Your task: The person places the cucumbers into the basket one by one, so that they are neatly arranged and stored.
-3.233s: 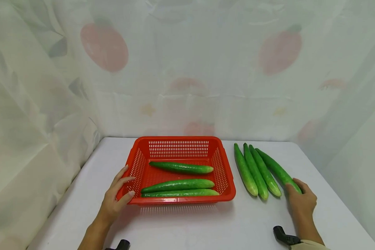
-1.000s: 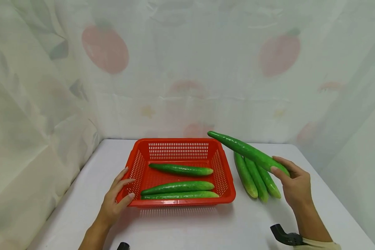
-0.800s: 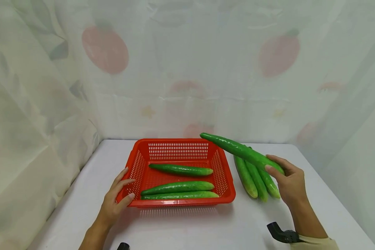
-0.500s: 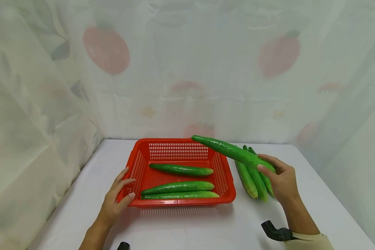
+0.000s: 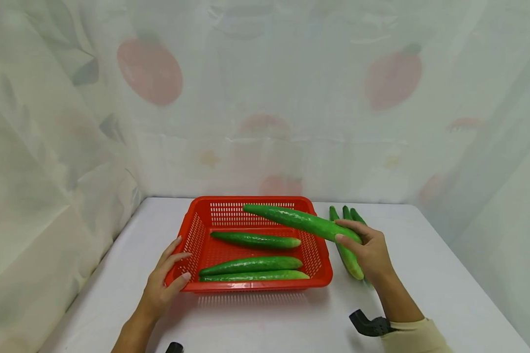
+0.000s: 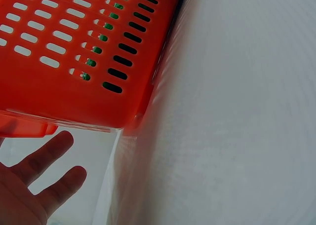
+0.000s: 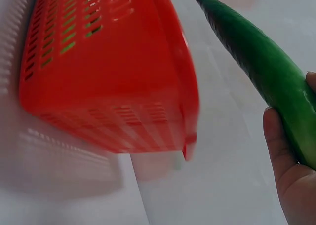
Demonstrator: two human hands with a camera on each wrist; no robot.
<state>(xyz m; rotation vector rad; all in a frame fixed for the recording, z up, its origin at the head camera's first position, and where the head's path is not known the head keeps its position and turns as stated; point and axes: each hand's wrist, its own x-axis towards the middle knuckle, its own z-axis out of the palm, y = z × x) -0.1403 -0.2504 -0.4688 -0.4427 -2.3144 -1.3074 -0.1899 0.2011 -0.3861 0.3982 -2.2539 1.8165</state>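
Note:
My right hand (image 5: pixel 371 252) grips a long green cucumber (image 5: pixel 291 218) by its paler end. The cucumber hangs tilted over the right side of a red slotted plastic basket (image 5: pixel 256 286), its dark tip pointing left. In the right wrist view, thumb and fingers of the right hand (image 7: pixel 291 180) pinch the cucumber (image 7: pixel 256 62) beside the basket wall (image 7: pixel 113 62). Inside the basket lie three cucumbers, one (image 5: pixel 256 239) towards the back. My left hand (image 5: pixel 156 289) rests on the basket's left rim, its fingers spread and fairly straight (image 6: pixel 44 158).
Several more cucumbers (image 5: pixel 348 260) lie side by side on the white tabletop (image 5: pixel 265 323), right of the basket and partly hidden by the right hand. A pale printed curtain (image 5: pixel 265 98) stands behind and at the sides. Black wrist mounts (image 5: pixel 371 324) show near the front.
The right hand took up the outermost cucumber from the table at right, lifted it and carried it left over the basket. The left hand and basket stay put.

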